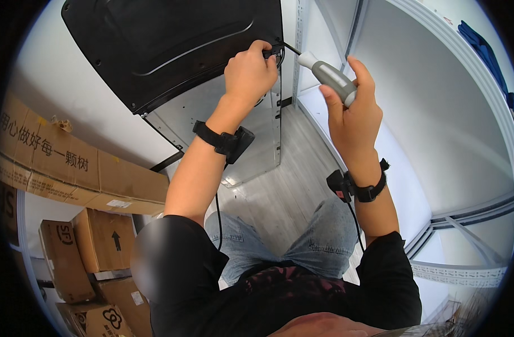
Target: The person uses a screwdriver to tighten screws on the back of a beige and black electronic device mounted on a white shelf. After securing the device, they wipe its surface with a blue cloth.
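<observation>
A screwdriver (333,80) with a grey and white handle is gripped by my right hand (355,106), thumb on one side and fingers on the other. Its dark shaft points up and left toward the edge of a large black panel (184,39). My left hand (250,73) is closed at that panel's lower right corner, around or against a small black part (275,51) there. The fingers hide most of that part, and the screwdriver's tip is hard to make out. Below the black panel is a silvery metal sheet (251,135) with small holes and clips along its right edge.
Several cardboard boxes (113,238) are stacked at the lower left, under a long carton (71,157). White metal shelving (436,129) stands close on the right, with dark blue cloth (487,62) at its far end. Grey wood-look floor (268,196) shows between my knees and the metal sheet.
</observation>
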`<state>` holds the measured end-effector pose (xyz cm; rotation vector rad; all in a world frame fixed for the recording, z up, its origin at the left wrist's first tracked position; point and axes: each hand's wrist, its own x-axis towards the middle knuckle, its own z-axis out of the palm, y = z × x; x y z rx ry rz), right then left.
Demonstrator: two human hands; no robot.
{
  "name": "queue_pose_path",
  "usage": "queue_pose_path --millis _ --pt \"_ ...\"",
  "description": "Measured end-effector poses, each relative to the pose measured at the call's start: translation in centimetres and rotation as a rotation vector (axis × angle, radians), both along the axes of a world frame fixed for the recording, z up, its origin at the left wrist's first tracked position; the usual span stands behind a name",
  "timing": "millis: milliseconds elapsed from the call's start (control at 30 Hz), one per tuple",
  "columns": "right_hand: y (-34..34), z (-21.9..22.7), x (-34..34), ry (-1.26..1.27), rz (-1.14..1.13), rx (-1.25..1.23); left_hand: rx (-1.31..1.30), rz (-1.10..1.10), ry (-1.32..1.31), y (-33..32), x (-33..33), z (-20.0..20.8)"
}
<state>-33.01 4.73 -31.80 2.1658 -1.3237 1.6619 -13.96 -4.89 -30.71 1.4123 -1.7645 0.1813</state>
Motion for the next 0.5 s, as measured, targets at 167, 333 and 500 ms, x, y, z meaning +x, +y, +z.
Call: queue_pose_path --millis 167,333,500 --pt "-0.4 0.8 0.5 -0.006 -0.032 -0.365 -0.011 -0.005 -0.008 0.2 0.3 0.1" --pt "-0.2 -0.1 0.1 0.033 -0.017 -0.103 -0.006 0.003 -0.006 0.3 0.1 0.1" --pt "-2.0 0.2 -0.4 0.030 -0.102 -0.435 0.016 0.004 -0.014 0.5 0.2 0.3"
